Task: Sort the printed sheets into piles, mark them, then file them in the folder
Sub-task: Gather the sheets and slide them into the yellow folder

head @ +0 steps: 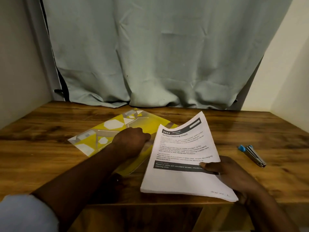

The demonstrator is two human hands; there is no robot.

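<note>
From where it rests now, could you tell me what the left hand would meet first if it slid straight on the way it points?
Probably the stack of printed sheets: the left hand rests on the yellow folder, knuckles aimed right toward the stack's near edge.

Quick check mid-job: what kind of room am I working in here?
Probably a home desk nook rather than an office: a wood-grain table set between plain pale walls, with a grey-green fabric curtain hanging behind it and a blue-capped stapler lying on it.

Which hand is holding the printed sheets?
The right hand, thumb on top of the stack of sheets; the left hand rests fisted on the yellow folder.
</note>
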